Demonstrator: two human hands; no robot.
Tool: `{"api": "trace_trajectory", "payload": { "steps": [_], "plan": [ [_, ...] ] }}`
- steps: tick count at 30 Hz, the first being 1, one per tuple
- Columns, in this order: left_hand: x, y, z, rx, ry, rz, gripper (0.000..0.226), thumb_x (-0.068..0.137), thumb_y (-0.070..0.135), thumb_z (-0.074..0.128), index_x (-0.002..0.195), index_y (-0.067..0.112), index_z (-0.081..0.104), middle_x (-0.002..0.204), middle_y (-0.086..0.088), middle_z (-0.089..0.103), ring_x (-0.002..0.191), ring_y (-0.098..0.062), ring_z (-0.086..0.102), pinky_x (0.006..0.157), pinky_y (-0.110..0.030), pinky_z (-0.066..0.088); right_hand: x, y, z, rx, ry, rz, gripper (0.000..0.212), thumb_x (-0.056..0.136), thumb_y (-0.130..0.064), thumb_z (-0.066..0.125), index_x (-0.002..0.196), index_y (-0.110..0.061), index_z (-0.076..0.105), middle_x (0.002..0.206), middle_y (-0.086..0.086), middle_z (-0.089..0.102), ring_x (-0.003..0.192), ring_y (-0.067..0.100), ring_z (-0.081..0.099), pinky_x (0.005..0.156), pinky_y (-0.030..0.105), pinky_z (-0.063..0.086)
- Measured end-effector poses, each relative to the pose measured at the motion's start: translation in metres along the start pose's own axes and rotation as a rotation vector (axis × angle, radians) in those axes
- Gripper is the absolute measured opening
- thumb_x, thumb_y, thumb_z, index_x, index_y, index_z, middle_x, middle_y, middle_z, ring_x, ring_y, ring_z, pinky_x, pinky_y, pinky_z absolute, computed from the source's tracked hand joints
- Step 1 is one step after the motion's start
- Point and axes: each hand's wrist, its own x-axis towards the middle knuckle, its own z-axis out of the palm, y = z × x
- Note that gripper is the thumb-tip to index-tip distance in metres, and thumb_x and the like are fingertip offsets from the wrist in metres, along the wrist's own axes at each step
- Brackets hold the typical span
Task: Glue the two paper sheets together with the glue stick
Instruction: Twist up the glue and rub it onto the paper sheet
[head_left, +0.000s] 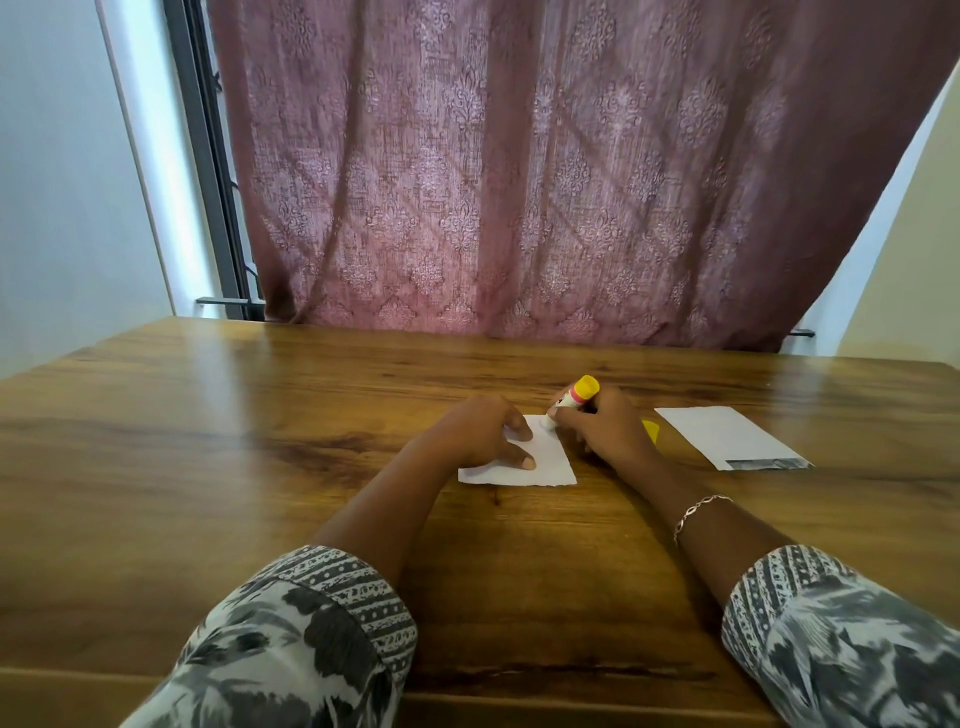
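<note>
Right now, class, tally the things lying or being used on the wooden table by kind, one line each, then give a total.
Paper sheets: 2, the sheet under the left hand and the spare sheet to the right
Glue stick: 1, held in the right hand
Yellow cap: 1, partly hidden behind that hand
Total: 4
</note>
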Motion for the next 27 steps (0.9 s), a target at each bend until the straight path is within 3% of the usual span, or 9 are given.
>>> {"api": "trace_trajectory", "payload": {
  "steps": [4, 8, 16, 19, 27],
  "plan": [
    [0.000, -0.001, 0.000, -0.003, -0.002, 0.002, 0.048, 0.081, 0.025, 0.066, 0.126, 0.012, 0.055, 0.139, -0.006, 0.049, 0.127, -0.023, 0.043, 0.103, -0.034, 0.034, -0.006, -0.002, -0.002, 0.017, -0.001, 0.009, 0.024, 0.079, -0.021, 0.067, 0.093, -0.003, 0.060, 0.079, 0.008, 0.059, 0.070, 0.020, 0.055, 0.067, 0.035, 0.049],
    [0.001, -0.002, 0.001, -0.005, 0.008, 0.006, 0.047, 0.082, 0.025, 0.065, 0.126, 0.012, 0.055, 0.139, -0.006, 0.049, 0.127, -0.024, 0.043, 0.104, -0.034, 0.034, -0.012, -0.004, -0.005, 0.019, -0.026, 0.018, 0.019, 0.080, -0.022, 0.065, 0.090, -0.007, 0.057, 0.080, 0.006, 0.057, 0.059, 0.011, 0.049, 0.054, 0.022, 0.042],
    [0.002, -0.004, 0.004, -0.005, 0.032, 0.015, 0.047, 0.081, 0.027, 0.066, 0.124, 0.012, 0.056, 0.138, -0.007, 0.050, 0.125, -0.024, 0.045, 0.103, -0.035, 0.035, -0.028, -0.005, -0.014, 0.052, -0.056, 0.012, 0.022, 0.080, -0.021, 0.066, 0.095, -0.008, 0.059, 0.077, 0.001, 0.058, 0.061, 0.009, 0.050, 0.054, 0.019, 0.040],
    [0.001, -0.006, 0.005, -0.018, 0.041, 0.016, 0.046, 0.081, 0.026, 0.067, 0.124, 0.012, 0.057, 0.137, -0.007, 0.051, 0.124, -0.024, 0.045, 0.104, -0.035, 0.036, -0.034, -0.005, -0.016, 0.062, -0.066, 0.016, 0.023, 0.080, -0.021, 0.065, 0.097, -0.008, 0.058, 0.068, -0.006, 0.053, 0.060, 0.008, 0.048, 0.053, 0.018, 0.037],
    [0.000, -0.008, 0.007, -0.052, 0.067, 0.004, 0.045, 0.079, 0.026, 0.068, 0.121, 0.014, 0.060, 0.136, -0.007, 0.052, 0.124, -0.024, 0.046, 0.103, -0.036, 0.037, -0.050, -0.008, -0.025, 0.092, -0.105, 0.002, 0.013, 0.079, -0.020, 0.066, 0.086, -0.014, 0.057, 0.066, -0.006, 0.054, 0.058, 0.009, 0.049, 0.053, 0.019, 0.037]
  ]
}}
